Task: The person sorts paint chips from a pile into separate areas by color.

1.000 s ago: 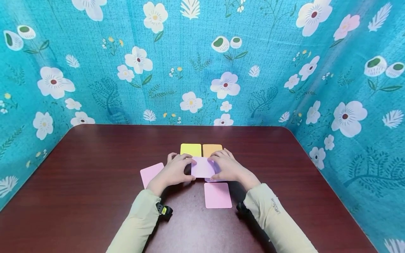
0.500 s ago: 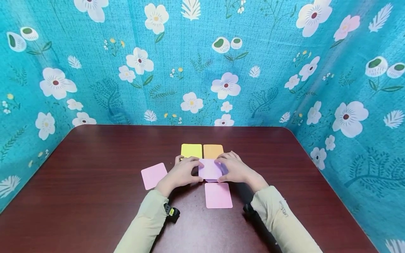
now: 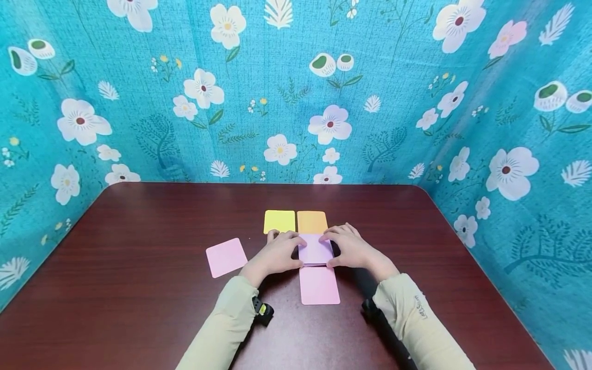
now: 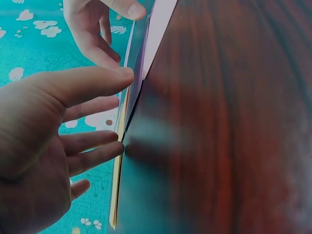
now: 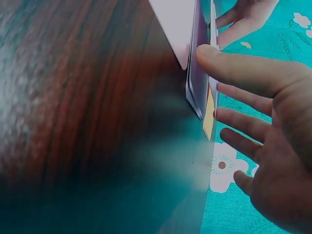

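Note:
A lilac card lies flat on the dark wooden table, just below an orange card and above a pink card. My left hand touches its left edge with straight fingers and thumb. My right hand touches its right edge the same way. In the left wrist view the thumb of the left hand meets the card's edge. In the right wrist view the right hand has its thumb tip on the card.
A yellow card lies left of the orange one. Another pink card lies askew further left. A teal flowered cloth walls the table on three sides.
Both hands have slid the lilac card to the right along the table; it now sits under the orange card and covers the paler card that showed beneath it.

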The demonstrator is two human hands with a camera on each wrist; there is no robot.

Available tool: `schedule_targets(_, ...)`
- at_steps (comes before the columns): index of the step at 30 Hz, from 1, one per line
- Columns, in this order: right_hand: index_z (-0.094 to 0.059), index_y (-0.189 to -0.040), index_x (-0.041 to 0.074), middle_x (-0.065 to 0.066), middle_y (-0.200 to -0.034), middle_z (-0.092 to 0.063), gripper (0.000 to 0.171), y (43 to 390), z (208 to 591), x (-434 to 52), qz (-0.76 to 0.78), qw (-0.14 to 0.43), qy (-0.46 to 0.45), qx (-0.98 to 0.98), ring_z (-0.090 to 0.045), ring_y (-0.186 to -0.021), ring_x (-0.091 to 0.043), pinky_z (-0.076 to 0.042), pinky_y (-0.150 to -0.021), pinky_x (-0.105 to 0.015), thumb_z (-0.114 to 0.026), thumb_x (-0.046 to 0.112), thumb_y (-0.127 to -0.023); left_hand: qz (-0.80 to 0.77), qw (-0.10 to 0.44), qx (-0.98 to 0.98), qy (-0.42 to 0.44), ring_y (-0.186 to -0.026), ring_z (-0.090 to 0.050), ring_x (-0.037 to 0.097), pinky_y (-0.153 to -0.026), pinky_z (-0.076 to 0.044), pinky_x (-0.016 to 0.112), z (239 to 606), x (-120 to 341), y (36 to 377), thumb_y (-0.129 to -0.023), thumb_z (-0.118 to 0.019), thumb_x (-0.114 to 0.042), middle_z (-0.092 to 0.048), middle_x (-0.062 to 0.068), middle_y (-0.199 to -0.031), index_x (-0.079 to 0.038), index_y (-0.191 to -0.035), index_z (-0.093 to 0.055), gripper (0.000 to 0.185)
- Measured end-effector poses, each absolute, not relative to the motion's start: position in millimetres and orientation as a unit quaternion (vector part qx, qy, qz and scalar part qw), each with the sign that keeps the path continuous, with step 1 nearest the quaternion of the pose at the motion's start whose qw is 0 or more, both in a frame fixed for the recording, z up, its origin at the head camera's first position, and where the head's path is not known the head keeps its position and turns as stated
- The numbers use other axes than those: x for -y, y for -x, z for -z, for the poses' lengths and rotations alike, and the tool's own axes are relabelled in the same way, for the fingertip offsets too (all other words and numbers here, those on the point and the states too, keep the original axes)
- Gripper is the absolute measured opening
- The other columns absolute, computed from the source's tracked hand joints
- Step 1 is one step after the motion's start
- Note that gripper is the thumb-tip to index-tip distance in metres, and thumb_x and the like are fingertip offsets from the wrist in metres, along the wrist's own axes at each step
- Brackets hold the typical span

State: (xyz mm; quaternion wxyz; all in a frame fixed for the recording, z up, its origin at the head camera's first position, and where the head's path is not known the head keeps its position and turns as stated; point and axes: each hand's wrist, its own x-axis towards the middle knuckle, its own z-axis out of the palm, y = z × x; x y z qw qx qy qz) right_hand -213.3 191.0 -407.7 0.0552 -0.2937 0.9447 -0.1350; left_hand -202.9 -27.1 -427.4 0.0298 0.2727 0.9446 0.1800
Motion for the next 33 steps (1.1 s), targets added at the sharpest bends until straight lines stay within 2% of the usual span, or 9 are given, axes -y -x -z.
schedule_targets(7,-0.059,-0.114,0.014,-0.012,-0.125,-0.052,0.049,214.0,409.1,-194.1,0.128,0.069,0.285,-0.947,-0.037,-0.121,-0.033,-0.011,-0.104,-0.059,-0.075,0.029,-0.07,-0.168,0.034,-0.947,-0.271,-0.121,-0.042,0.023,-0.1,-0.015,0.05,426.8,21.5,202.9,-0.076,-0.069,-0.035,-0.051,0.007,-0.128,-0.02,-0.116,-0.06,0.043)
schedule_targets(17,-0.059,-0.114,0.015,-0.012,-0.128,-0.049,0.048,214.3,410.4,-194.9,0.124,0.083,0.277,-0.949,-0.036,-0.122,-0.033,-0.011,-0.104,-0.059,-0.075,0.029,-0.071,-0.163,0.042,-0.95,-0.262,-0.121,-0.041,0.022,-0.099,-0.016,0.05,424.6,20.3,204.0,-0.076,-0.07,-0.033,-0.05,0.007,-0.128,-0.021,-0.115,-0.062,0.042)
schedule_targets(25,-0.06,-0.114,0.014,-0.01,-0.128,-0.049,0.048,214.5,409.0,-190.8,0.112,0.08,0.277,-0.951,-0.036,-0.122,-0.032,-0.01,-0.104,-0.059,-0.074,0.031,-0.071,-0.16,0.046,-0.951,-0.262,-0.12,-0.042,0.023,-0.099,-0.017,0.051,421.7,20.0,203.7,-0.076,-0.069,-0.031,-0.05,0.008,-0.127,-0.021,-0.114,-0.062,0.04)
schedule_targets(33,-0.061,-0.112,0.014,-0.008,-0.127,-0.051,0.046,214.6,403.2,-174.8,0.114,0.067,0.288,-0.948,-0.037,-0.122,-0.03,-0.009,-0.105,-0.058,-0.074,0.03,-0.071,-0.157,0.046,-0.95,-0.265,-0.119,-0.044,0.022,-0.1,-0.017,0.05,421.7,30.9,205.9,-0.077,-0.069,-0.033,-0.052,0.005,-0.124,-0.017,-0.12,-0.057,0.048)
